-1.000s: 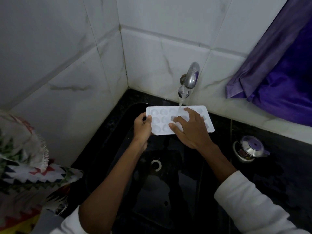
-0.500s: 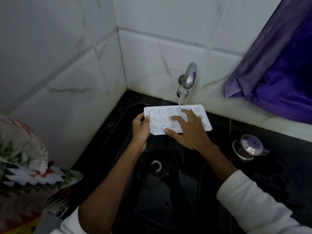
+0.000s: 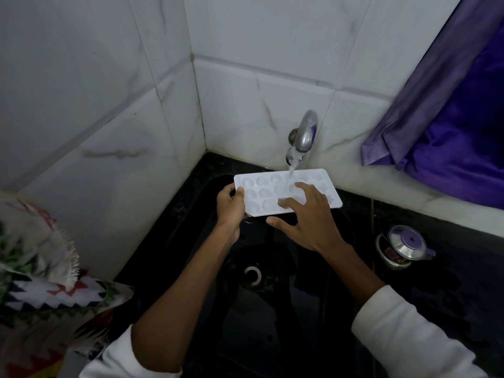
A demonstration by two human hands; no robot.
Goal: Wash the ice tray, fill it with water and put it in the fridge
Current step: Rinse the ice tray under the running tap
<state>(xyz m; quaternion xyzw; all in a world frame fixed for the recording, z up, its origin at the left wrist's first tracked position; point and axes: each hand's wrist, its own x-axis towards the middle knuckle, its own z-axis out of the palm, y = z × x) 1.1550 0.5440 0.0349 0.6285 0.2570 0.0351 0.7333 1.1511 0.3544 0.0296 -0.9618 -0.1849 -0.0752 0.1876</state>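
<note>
Left hand (image 3: 230, 205) grips the ice tray (image 3: 261, 192) under the running tap (image 3: 305, 132); right hand (image 3: 308, 216), released, rests fingers on it.

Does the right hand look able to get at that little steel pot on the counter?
Probably yes: the right hand is free, and the steel pot stands uncovered on the counter beside it.

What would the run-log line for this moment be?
stage: washing | tray: under running tap, over sink | left hand: grips tray end | right hand: fingers spread on tray | fill: not done
</note>
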